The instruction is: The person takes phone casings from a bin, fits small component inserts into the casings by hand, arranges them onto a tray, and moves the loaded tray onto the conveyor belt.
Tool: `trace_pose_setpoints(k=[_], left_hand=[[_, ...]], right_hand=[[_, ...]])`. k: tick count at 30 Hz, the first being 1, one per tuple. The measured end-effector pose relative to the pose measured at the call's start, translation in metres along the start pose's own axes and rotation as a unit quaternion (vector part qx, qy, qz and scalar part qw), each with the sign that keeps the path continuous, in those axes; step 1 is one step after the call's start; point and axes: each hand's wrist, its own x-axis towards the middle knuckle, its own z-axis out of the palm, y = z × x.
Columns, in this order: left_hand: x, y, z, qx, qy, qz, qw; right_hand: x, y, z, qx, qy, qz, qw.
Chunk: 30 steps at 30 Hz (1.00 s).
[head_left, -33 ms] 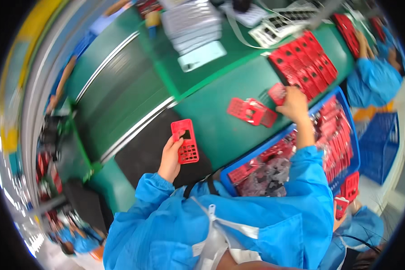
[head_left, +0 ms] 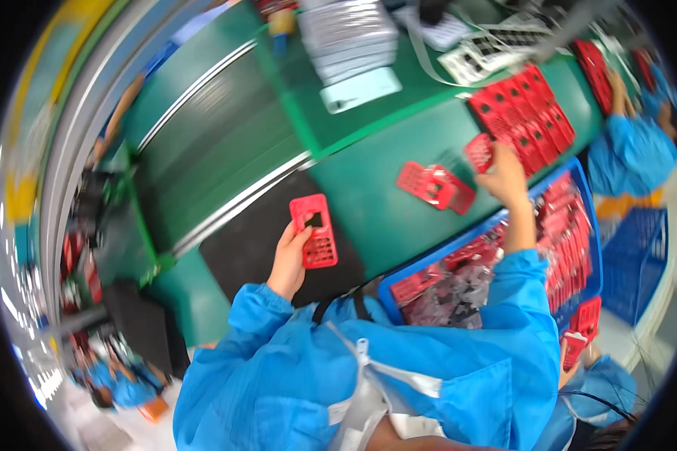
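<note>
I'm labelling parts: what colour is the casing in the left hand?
Red; the casing in the left hand shows best in the head view.

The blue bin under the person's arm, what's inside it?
Inside the blue bin are red pieces and a heap of grey bits. The person's right sleeve covers part of it, and the pile hides the bottom, so I can't see what's there.

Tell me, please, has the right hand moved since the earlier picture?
No, not noticeably: the right hand stays just right of the loose casings, its gap to them about the same; only the view has shifted.
</note>
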Motion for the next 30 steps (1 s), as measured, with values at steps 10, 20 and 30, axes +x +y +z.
trace_pose_setpoints(k=[10,20,30], left_hand=[[-0.131,0.019,-0.239,-0.135,0.04,0.109,0.984],[-0.116,-0.012,-0.352,0.562,0.239,0.367,0.702],[-0.12,0.007,-0.253,0.11,-0.11,0.166,0.974]], right_hand=[[-0.122,-0.411,0.099,0.626,-0.369,0.075,0.683],[-0.209,-0.498,0.166,0.412,-0.367,0.009,0.834],[-0.242,-0.422,0.087,0.341,-0.254,0.032,0.905]])
